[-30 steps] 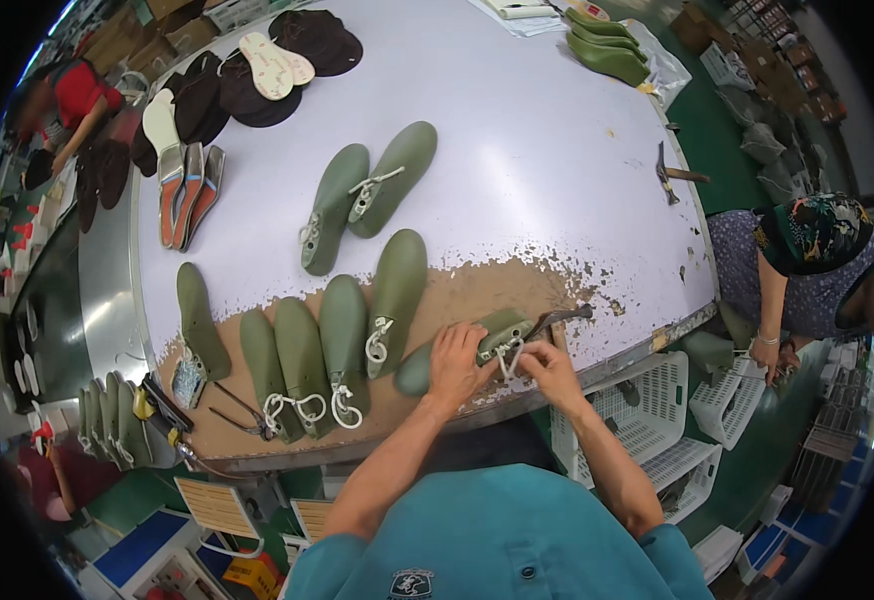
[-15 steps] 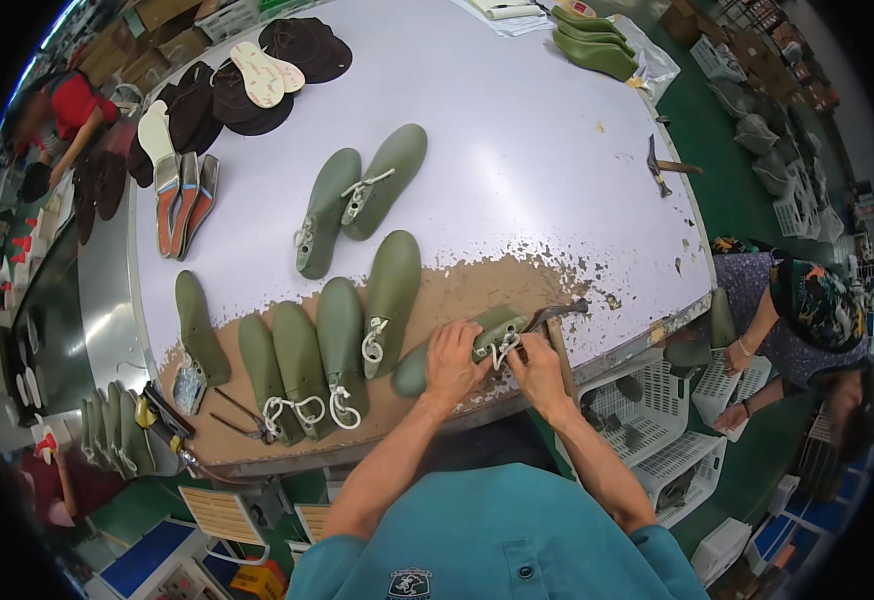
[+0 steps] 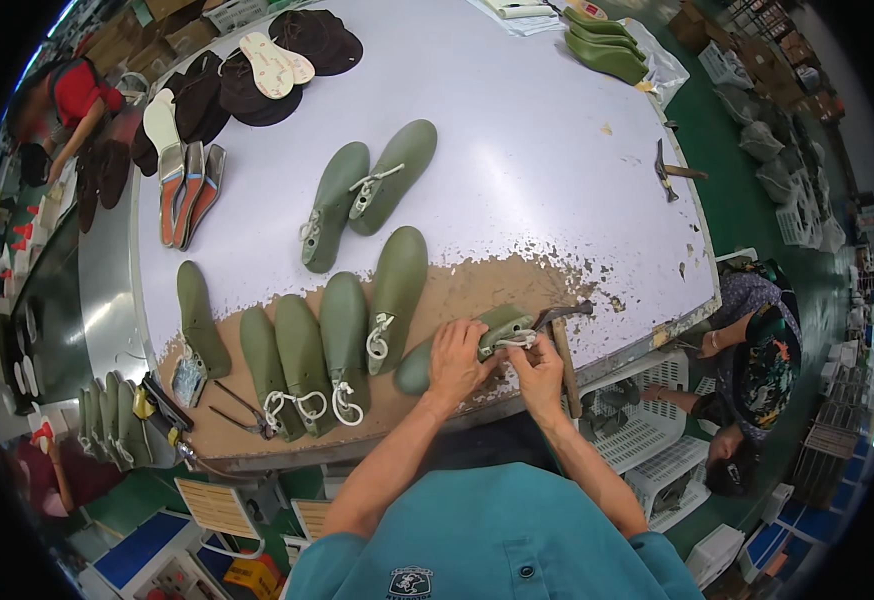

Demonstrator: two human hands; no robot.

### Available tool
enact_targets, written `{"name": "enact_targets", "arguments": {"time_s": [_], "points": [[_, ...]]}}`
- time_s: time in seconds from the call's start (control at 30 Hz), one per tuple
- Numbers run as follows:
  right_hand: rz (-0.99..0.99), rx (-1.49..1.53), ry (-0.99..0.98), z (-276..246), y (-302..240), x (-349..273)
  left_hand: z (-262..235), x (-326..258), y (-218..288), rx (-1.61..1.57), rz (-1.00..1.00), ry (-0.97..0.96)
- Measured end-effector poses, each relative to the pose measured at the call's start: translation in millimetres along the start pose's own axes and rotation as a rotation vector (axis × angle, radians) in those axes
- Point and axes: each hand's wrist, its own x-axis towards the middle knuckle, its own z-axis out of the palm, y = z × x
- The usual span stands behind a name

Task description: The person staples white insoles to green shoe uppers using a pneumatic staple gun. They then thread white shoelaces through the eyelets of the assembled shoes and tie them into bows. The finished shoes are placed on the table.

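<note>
A green shoe last (image 3: 505, 325) lies on its side near the table's front edge. My left hand (image 3: 457, 357) is wrapped over its middle and presses it to the tabletop. With bent fingertips, my right hand (image 3: 537, 372) pinches the white cord (image 3: 517, 340) at the last's heel end. Just right of that hand lies a hammer (image 3: 564, 350), its dark head pointing away. To the left, a row of green shoe lasts (image 3: 344, 330) carries white cord loops. Farther back, two more corded lasts (image 3: 397, 175) rest side by side.
Pincers (image 3: 247, 412) lie at the front left. Dark brown shoe uppers (image 3: 257, 95) and insoles (image 3: 179, 195) cover the back left. Another hammer (image 3: 672, 172) sits near the right edge. White crates (image 3: 647, 420) and a bending co-worker (image 3: 757, 330) are beyond the right edge.
My right hand has shifted slightly right and down, drawing the cord out toward the right. My left hand keeps its hold. The co-worker at right has bent lower over the crates.
</note>
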Motion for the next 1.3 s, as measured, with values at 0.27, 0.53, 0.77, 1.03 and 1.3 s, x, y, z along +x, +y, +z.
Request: {"name": "enact_targets", "arguments": {"time_s": [0.27, 0.53, 0.77, 1.03, 1.3], "points": [[0.034, -0.047, -0.022, 1, -13, -3, 2, 0, 1, -0.004, -0.008, -0.001], [-0.088, -0.169, 0.043, 7, -3, -8, 1, -1, 0, -0.006, -0.001, -0.034], [-0.029, 0.026, 0.146, 23, 9, -15, 2, -3, -2, 0.016, 0.022, -0.032], [-0.066, -0.389, -0.037, -16, 18, -13, 2, -4, -1, 0.008, 0.008, -0.021], [-0.29, -1.129, 0.012, -115, 41, -4, 5, -1, -1, -0.016, 0.014, 0.028]]}}
